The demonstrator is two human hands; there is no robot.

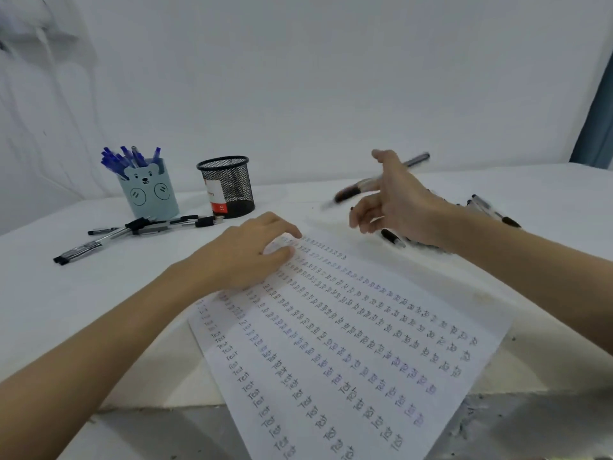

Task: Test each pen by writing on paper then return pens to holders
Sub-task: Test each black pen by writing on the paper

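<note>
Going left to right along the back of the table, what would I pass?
Blue bear holder full of blue pens → black mesh cup → right hand holding a pen → loose pens at the far right.

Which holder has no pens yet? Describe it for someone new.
Look to the back left of the white table, by the wall. Two holders stand side by side there; it is the right one, the black mesh cup. The blue bear-faced holder beside it is packed with blue pens.

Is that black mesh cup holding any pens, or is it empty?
No pens show: nothing sticks above the black mesh cup rim. Through the mesh only a red-and-white label shows; I cannot tell what it is.
</note>
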